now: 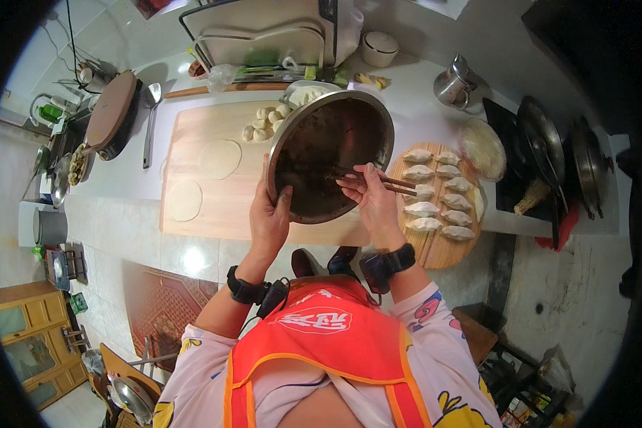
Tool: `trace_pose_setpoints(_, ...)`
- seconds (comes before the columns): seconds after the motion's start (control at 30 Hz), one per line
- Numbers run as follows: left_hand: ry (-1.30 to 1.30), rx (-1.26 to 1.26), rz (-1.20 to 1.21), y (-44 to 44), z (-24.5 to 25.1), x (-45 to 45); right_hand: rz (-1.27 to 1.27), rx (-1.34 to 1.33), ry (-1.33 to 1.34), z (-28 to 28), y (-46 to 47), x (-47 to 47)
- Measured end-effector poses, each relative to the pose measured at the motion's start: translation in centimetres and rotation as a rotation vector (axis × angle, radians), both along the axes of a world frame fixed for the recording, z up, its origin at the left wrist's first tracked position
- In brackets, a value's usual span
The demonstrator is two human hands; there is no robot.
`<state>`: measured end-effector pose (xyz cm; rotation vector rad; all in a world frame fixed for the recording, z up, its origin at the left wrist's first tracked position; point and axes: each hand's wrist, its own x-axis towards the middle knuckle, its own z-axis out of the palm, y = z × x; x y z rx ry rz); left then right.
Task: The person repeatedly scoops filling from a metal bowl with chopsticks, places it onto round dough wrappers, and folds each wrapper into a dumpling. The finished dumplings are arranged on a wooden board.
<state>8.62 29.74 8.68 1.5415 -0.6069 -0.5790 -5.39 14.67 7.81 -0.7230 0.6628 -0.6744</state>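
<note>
My left hand [271,214] grips the near left rim of a large metal mixing bowl [329,144], which is tilted so that its dark, stained inside shows. In my right hand [372,195] is a pair of wooden chopsticks [398,185], their tips inside the bowl at some dark remains. Under the bowl lies a wooden board [219,184] with round dough wrappers [220,159] and several small dough pieces [259,125]. To the right, a round wooden board [433,257] bears two rows of folded dumplings [424,223].
Behind the bowl are a bag of white dough or flour [307,95] and a wooden rolling pin [227,88]. A spatula [150,123] and an electric pan [112,117] lie left. A metal jug [453,83], a covered bowl [482,148] and a stove with pans [540,134] stand right.
</note>
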Motion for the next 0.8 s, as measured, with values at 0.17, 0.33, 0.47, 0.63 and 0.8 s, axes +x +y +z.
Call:
trace_pose_setpoints(0.17, 0.036, 0.007, 0.039, 1.1, -0.6, 0.9, -0.001, 0.060, -0.087, -0.2, 0.0, 1.7)
trace_pose_setpoints(0.33, 0.003, 0.014, 0.121, 1.3, -0.4, 1.8, -0.008, 0.123, -0.152, -0.1, -0.5, 2.6)
trace_pose_setpoints(0.47, 0.161, -0.021, 0.203, 1.9, -0.3, 3.3, -0.041, 0.051, -0.207, 0.2, -1.7, 1.3)
trace_pose_setpoints(0.63, 0.178, -0.082, 0.249, 4.4, -0.4, 6.0, -0.158, -0.066, -0.134, 0.5, -4.3, -3.6)
trace_pose_setpoints(0.8, 0.106, -0.055, 0.358, 7.3, 0.1, 8.0, -0.231, -0.174, 0.095, -1.0, -4.8, -8.5)
